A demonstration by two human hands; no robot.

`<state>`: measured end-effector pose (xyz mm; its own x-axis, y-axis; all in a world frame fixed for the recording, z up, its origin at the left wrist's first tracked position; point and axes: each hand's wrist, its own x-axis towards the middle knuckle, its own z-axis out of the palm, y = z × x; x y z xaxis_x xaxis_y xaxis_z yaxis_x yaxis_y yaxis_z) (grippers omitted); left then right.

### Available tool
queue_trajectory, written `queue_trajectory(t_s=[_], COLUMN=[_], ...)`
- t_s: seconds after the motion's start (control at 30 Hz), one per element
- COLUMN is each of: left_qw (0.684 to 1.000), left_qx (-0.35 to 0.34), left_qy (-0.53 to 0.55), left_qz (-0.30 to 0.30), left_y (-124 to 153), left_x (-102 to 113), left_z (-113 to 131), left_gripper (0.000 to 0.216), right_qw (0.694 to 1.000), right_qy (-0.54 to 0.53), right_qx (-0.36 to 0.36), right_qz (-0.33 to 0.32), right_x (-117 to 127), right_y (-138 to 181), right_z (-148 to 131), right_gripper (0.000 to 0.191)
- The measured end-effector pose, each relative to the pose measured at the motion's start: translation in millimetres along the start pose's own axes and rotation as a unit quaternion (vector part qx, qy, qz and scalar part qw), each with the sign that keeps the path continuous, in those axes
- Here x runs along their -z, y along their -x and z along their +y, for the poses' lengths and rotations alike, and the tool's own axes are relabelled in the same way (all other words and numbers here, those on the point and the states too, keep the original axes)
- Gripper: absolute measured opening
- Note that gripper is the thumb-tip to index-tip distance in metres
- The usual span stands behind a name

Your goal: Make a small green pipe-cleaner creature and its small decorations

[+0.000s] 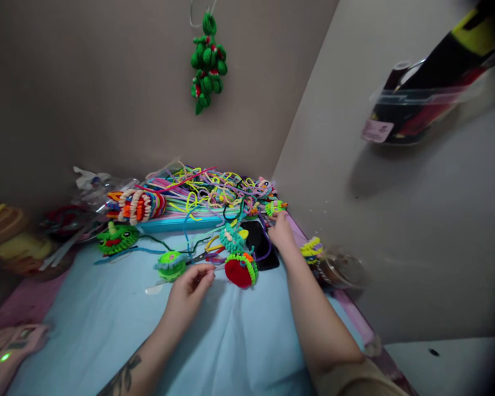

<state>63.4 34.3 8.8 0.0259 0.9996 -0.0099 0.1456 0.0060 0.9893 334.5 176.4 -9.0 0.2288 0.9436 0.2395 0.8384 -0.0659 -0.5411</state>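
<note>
The bright green figure (275, 207) is lying at the far right of the bench (355, 316), just beyond the fingers of your right hand (281, 234), with its long axis running roughly sideways. Your right hand is the nearer one, its forearm spanning the right side; its fingertips are hiding behind the hand, so you cannot be sure whether they are touching the figure or holding anything.

Your left hand (192, 283) is hovering nearer to you, palm turning inward, thumb and forefinger narrowing to a pinch; whether a thin strand is sitting between them is too small to tell. The red-faced figure (240, 272) is resting just right of that pinch, and the green ball (171, 267) is sitting beyond the knuckles, to the left.

Between the hands, the teal figure (232, 237) and the black slab (268, 259) are crowding the middle. Behind them the blue tray (181, 224) is bounding the far side with heaped strands. The wall (396, 253) and the jar (342, 269) are limiting room rightward, while the blue cloth (226, 341) is lying open between your forearms.
</note>
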Motion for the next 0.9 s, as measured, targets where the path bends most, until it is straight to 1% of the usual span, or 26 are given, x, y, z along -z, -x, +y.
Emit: queue_trajectory(t_s=[0.23,0.33,0.43,0.5,0.6,0.63,0.7,0.77,0.83,0.9], left_qw=[0.998,0.996,0.995,0.994,0.994,0.994,0.994,0.994,0.994,0.994], left_qx=[-0.041,-0.055,-0.063,-0.066,-0.069,-0.071,-0.073,-0.074,-0.073,-0.073], left_qy=[-0.052,-0.069,-0.079,-0.083,-0.087,-0.087,-0.087,-0.086,-0.082,-0.081], left_qz=[0.007,0.007,0.003,0.002,0.003,0.005,0.006,0.008,0.011,0.015], left_y=[1.9,1.9,1.7,1.8,2.5,2.9,3.7,4.5,5.1,5.4], left_x=[2.0,2.0,1.8,1.8,2.1,2.2,2.2,1.9,1.2,0.7], left_z=[4.2,2.3,0.6,0.1,0.4,0.7,1.3,1.7,2.0,2.5], left_gripper=[0.024,0.022,0.022,0.022,0.023,0.023,0.023,0.023,0.023,0.023], right_qw=[0.999,0.999,1.000,1.000,1.000,1.000,0.997,0.994,0.991,0.989], right_qy=[0.018,0.020,0.020,0.020,0.023,0.026,0.057,0.083,0.105,0.120], right_qx=[0.018,0.017,0.011,0.006,0.007,0.013,0.047,0.057,0.068,0.071], right_qz=[-0.032,-0.034,-0.009,0.002,-0.006,-0.012,-0.028,-0.044,-0.051,-0.052], right_x=[-14.3,-12.1,-2.6,5.4,15.3,17.4,19.1,17.5,13.6,9.0], right_y=[-20.8,-23.1,-15.7,-2.3,32.6,47.3,77.1,102.3,118.1,123.8], right_z=[0.3,-0.7,-4.1,-6.5,-9.2,-9.9,-11.4,-13.6,-16.5,-19.3], right_gripper=[0.044,0.043,0.045,0.044,0.037,0.039,0.052,0.058,0.058,0.058])
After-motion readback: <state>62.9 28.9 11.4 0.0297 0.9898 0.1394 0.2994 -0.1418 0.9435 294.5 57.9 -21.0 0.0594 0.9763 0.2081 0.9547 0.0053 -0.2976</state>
